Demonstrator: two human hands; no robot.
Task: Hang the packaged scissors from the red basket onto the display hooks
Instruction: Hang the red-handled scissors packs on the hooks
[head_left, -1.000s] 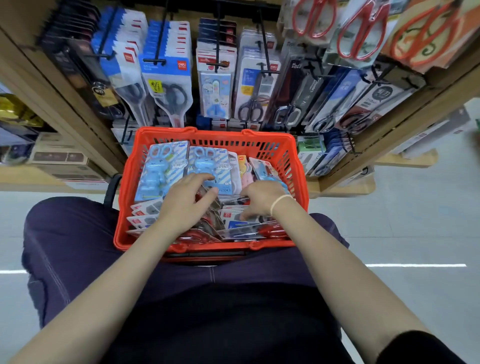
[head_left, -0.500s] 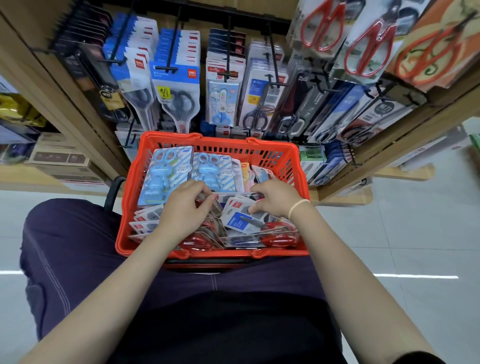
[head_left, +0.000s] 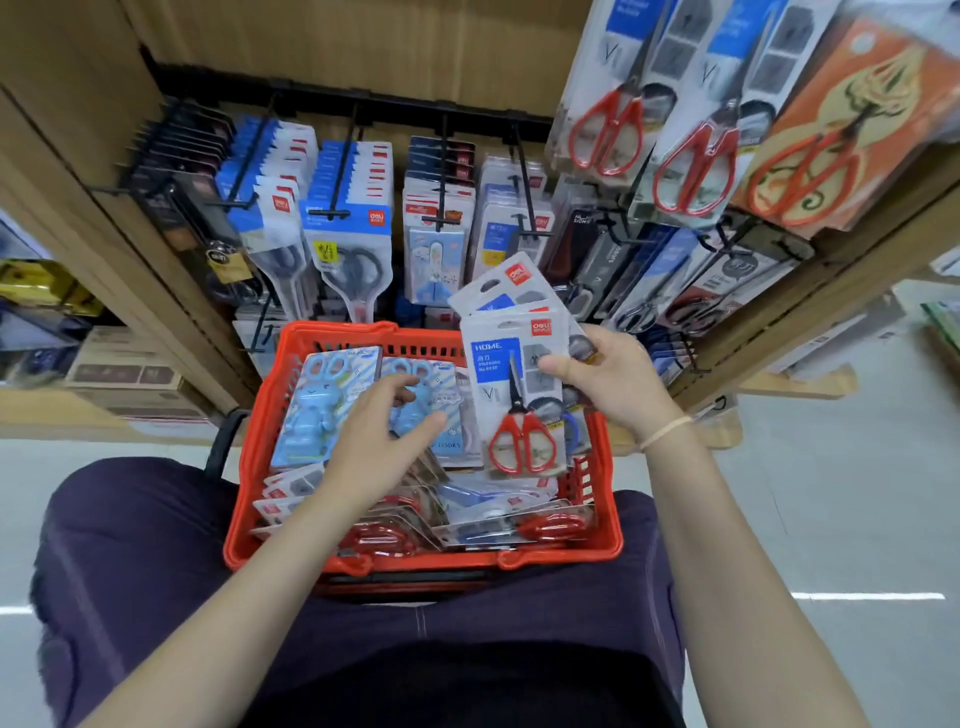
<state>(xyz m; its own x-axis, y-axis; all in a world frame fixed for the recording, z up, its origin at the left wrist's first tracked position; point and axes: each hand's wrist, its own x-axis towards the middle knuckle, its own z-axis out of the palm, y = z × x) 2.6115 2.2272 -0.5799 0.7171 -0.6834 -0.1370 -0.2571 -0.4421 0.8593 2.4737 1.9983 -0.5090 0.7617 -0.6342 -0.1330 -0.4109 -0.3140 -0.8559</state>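
Note:
The red basket (head_left: 249, 467) rests on my lap, full of packaged scissors, with blue rabbit-shaped packs (head_left: 317, 410) standing at its far side. My right hand (head_left: 618, 379) grips a small stack of packs above the basket's right side; the front pack (head_left: 514, 395) shows red-handled scissors and a blue HOME label. My left hand (head_left: 379, 441) hovers over the basket's middle with relaxed fingers, holding nothing. Black display hooks (head_left: 441, 171) loaded with scissor packs stick out of the wooden shelf beyond the basket.
Larger packs of red-handled scissors (head_left: 613, 98) hang on the upper right. Hooks with dark packs (head_left: 727, 270) fill the lower right of the display. Boxes (head_left: 124, 369) sit on a low shelf at left. Grey floor (head_left: 831, 519) lies to the right.
My right hand has lifted a few packs out of the basket and raised them toward the display. My left hand has come off the packs and now hovers open.

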